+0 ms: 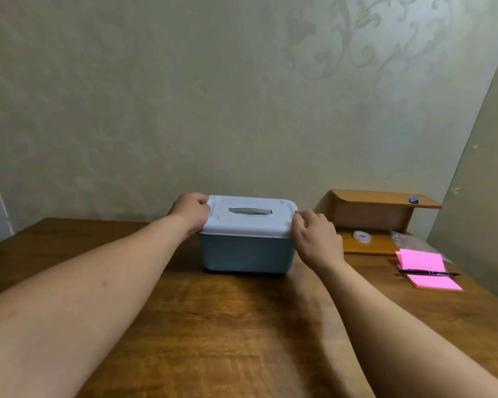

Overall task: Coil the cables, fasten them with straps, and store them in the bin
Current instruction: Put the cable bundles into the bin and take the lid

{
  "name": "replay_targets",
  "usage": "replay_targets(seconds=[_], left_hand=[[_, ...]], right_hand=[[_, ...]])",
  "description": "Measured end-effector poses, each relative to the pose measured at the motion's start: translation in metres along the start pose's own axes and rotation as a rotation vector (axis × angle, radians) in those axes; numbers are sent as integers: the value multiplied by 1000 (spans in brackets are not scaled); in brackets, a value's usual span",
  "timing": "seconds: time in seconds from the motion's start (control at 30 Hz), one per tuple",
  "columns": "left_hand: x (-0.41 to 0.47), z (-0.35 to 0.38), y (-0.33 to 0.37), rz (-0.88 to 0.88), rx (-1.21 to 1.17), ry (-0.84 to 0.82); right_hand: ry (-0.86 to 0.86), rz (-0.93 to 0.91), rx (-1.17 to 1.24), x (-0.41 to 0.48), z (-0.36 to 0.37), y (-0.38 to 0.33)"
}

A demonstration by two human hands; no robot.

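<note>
A blue bin (246,255) stands on the wooden table (213,326), near the wall. A pale lid (250,224) with a grey recessed handle (250,211) covers it. My left hand (191,212) grips the lid's left edge, fingers curled over the far corner. My right hand (316,239) grips the lid's right edge, fingers curled at the rim. No cables or straps show; the bin's inside is hidden by the lid.
At the right rear sits an open cardboard box (371,214) with a blue binder clip (413,200) on its flap. A tape roll (362,236), a clear bag (408,239), pink sticky notes (426,271) and a black pen (427,273) lie right of the bin.
</note>
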State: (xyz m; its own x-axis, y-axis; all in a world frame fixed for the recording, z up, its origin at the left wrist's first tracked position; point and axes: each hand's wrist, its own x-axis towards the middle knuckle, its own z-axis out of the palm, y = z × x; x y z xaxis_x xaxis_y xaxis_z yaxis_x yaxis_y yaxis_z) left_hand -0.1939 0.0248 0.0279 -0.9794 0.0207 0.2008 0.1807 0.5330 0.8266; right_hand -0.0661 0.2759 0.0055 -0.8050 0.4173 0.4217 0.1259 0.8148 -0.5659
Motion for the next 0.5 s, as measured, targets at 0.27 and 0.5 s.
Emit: replay_targets(seconds=[0.27,0.5], left_hand=[[-9,-4,-3,5,-35,-27],[-19,1,-6,-244,-161,114]], right_hand=[[-14,-14,71,-1,-5,-3],[-83,435,578,-3,-2,-1]])
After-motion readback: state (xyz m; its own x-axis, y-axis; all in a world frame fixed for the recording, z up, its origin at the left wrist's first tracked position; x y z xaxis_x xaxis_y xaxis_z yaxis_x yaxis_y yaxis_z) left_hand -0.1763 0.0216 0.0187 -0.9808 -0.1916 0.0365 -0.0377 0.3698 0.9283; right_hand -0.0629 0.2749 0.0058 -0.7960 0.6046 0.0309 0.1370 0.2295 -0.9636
